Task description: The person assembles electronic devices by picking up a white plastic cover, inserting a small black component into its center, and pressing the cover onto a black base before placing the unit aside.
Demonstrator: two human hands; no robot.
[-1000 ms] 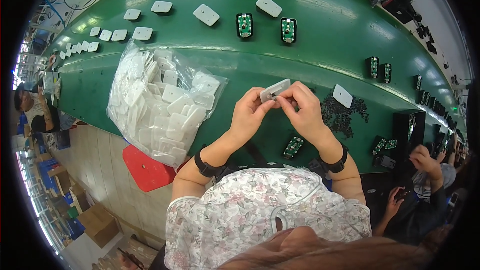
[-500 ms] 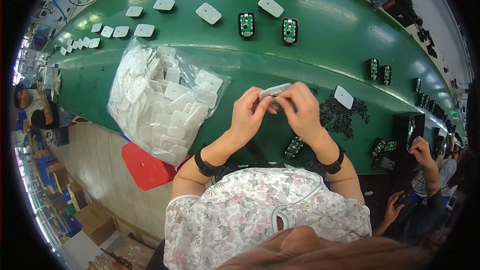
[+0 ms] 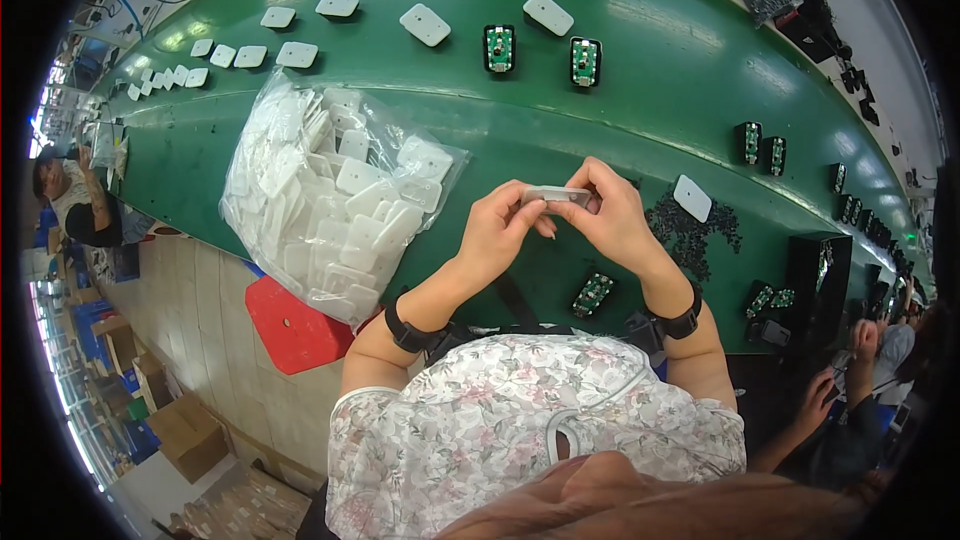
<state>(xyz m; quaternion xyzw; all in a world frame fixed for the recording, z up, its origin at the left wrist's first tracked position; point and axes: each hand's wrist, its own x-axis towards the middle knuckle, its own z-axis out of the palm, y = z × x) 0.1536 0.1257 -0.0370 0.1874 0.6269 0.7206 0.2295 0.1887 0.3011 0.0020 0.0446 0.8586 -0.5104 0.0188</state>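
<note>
A white plastic cover [image 3: 556, 194], tilted so that one long edge shows, is held between both hands above the green table. My left hand [image 3: 494, 232] pinches its left end, and my right hand [image 3: 614, 220] grips the right end with thumb and fingers. Whether a small part sits on the cover is too small to make out. Below my right hand lies a black casing with a green circuit board [image 3: 593, 294]. Beyond that hand, a loose white cover [image 3: 692, 199] rests at a pile of small black parts [image 3: 690, 238].
To my left sits a clear plastic bag [image 3: 335, 195] full of white covers. More covers [image 3: 425, 25] and board-filled casings [image 3: 500, 48] stand along the far side. A black box [image 3: 817, 275] is at right, near a co-worker's hands [image 3: 818, 395]. A red stool [image 3: 290, 325] stands at lower left.
My right fingers have gone from pinching at the cover's near edge to gripping its right end. The cover has tilted more edge-on. The view has shifted slightly.
</note>
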